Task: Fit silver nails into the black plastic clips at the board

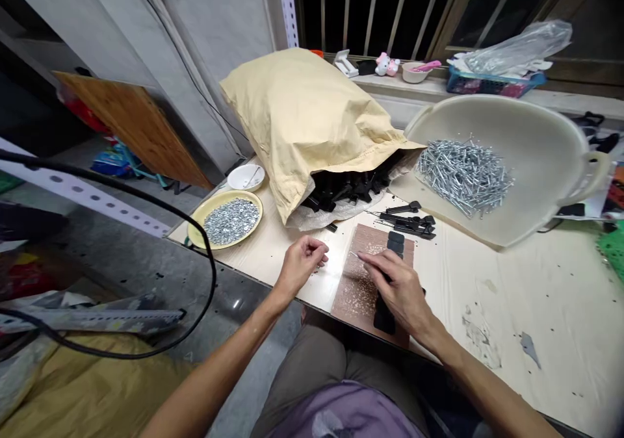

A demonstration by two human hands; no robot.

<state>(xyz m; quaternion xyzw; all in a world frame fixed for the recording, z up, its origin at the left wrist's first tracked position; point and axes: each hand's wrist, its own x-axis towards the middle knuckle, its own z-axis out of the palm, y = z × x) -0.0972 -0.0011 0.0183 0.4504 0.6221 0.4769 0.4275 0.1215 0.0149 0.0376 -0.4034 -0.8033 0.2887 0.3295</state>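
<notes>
Because R hand (pixel 400 288) pinches a thin pin (pixel 353 254), a slip could drop it. L hand (pixel 303 261) curled, contents unclear.

Thin metal piece (pixel 353 254): light silver, narrow. One end protrudes from the fingertips of the right hand (pixel 398 287), directed toward the left; the remainder is hidden by the fingers. Position: above the left part of the board.

Board (pixel 355 282): flat, brown, rectangular, pale speckles across the surface. It lies flat at the front edge of the table.

Black pieces (pixel 385 321): dark, flat, with rounded corners, arranged in a row along the right part of the board. The right hand covers the middle of the row.
</notes>
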